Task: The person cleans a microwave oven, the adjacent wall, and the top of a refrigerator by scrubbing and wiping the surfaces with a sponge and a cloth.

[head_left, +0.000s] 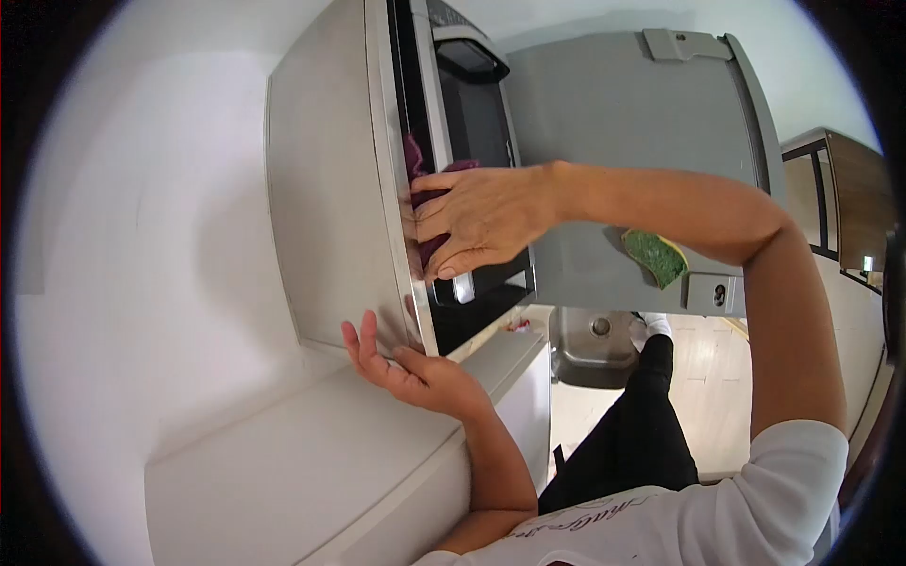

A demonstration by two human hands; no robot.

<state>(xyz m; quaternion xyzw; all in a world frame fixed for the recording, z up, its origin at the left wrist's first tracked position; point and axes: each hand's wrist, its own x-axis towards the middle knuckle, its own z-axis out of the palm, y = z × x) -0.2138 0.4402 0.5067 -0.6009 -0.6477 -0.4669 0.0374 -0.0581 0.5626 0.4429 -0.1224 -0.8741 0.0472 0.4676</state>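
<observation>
white shirt point(623, 528), short-sleeved, soft knit, dark script lettering; nearest the lens.

right hand point(486, 217): knuckles up, fingers bent and splayed, clamped on a purple cloth point(435, 247). cloth lies under and between the fingers, against the front edge of a silver appliance point(326, 179); thin, limp, rumpled textile, mostly hidden.

left hand point(404, 374): apart from the right, fingers parted and loosely curled, nothing seen in its grasp; just beside the appliance's near corner, contact uncertain.

step in hand, as judged: cloth pressed to the appliance's front in what looks like a wiping hold. next move, as judged, calls for flat, even pressure, with the cloth kept between fingertips and metal.

appliance: box-shaped, smooth satin side panel, bright metal trim point(385, 113), glossy dark glass point(477, 108) at the front.

grey casing point(613, 123): broad, matte, fridge-like, with raised caps at two corners. on it, a sponge point(658, 259): rough green face, yellow edge, curved outline.

pale cabinet point(311, 453): smooth, rounded edge, below the left hand.

sink point(578, 370): brushed metal basin, round drain, beyond the black trousers point(642, 415).

white wall point(132, 208): plain, softly shadowed.
</observation>
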